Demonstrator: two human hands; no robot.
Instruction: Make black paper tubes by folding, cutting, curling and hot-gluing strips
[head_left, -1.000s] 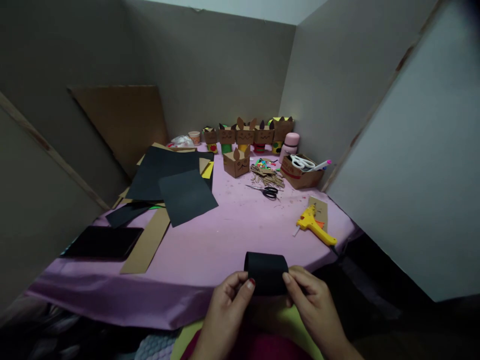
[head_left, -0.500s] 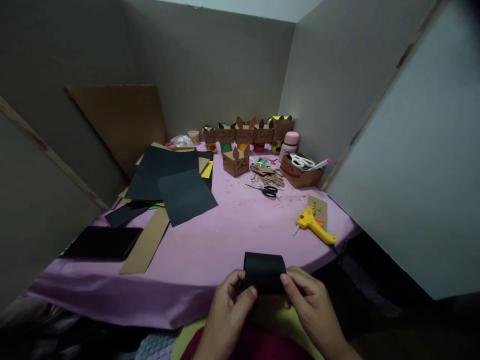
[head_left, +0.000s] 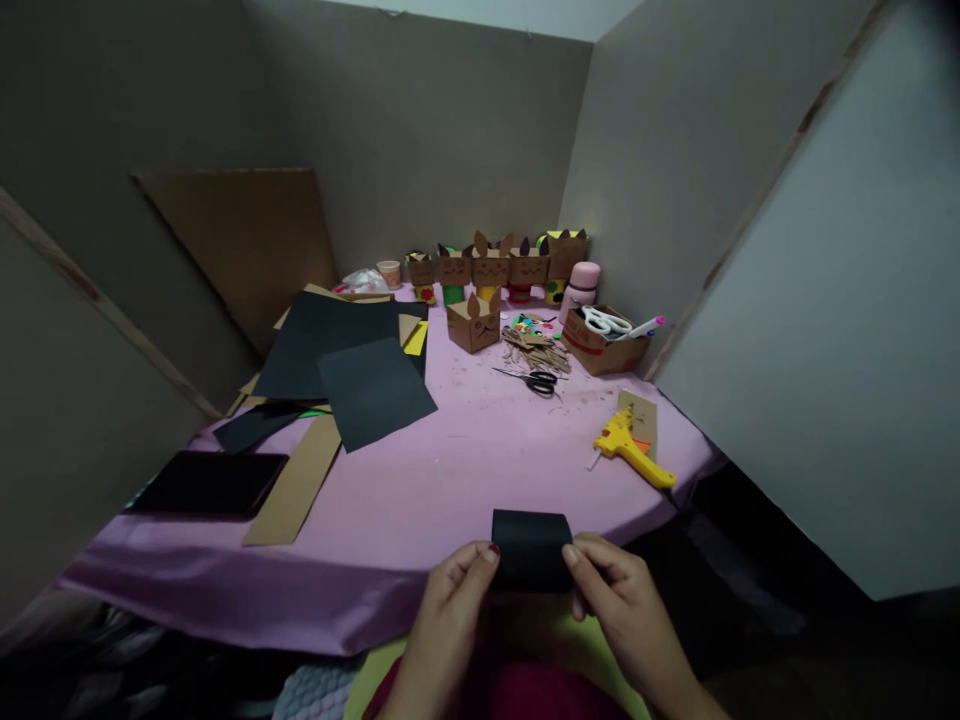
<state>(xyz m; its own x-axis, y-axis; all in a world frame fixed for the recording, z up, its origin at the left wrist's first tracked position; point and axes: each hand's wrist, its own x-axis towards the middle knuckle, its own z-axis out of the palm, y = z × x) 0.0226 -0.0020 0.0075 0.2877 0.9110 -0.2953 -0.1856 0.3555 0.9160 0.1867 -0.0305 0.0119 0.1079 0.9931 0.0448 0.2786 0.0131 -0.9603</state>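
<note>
A rolled piece of black paper [head_left: 532, 553] is held between both hands at the table's front edge. My left hand [head_left: 459, 590] pinches its left end, thumb on the near side. At the right end, my right hand [head_left: 609, 580] grips it between thumb and fingers. The far side of the roll and some fingertips are hidden. Beyond the hands, to the right, a yellow glue gun [head_left: 630, 450] lies on a cardboard piece [head_left: 643, 408]. Black-handled scissors [head_left: 540, 382] rest farther back on the pink tablecloth [head_left: 457, 480].
Black paper sheets [head_left: 375, 390] and a cardboard strip [head_left: 296, 485] lie left, near a dark flat device [head_left: 206, 485]. A cardboard animal-face box [head_left: 474, 325] stands before several similar figures. Cardboard scraps [head_left: 536, 350], a box [head_left: 600, 350] with white scissors, and a pink bottle [head_left: 579, 288] are back right.
My left thumb has shifted up along the left end of the black paper roll, and the roll's open left end has turned out of sight. My right hand stays almost still.
</note>
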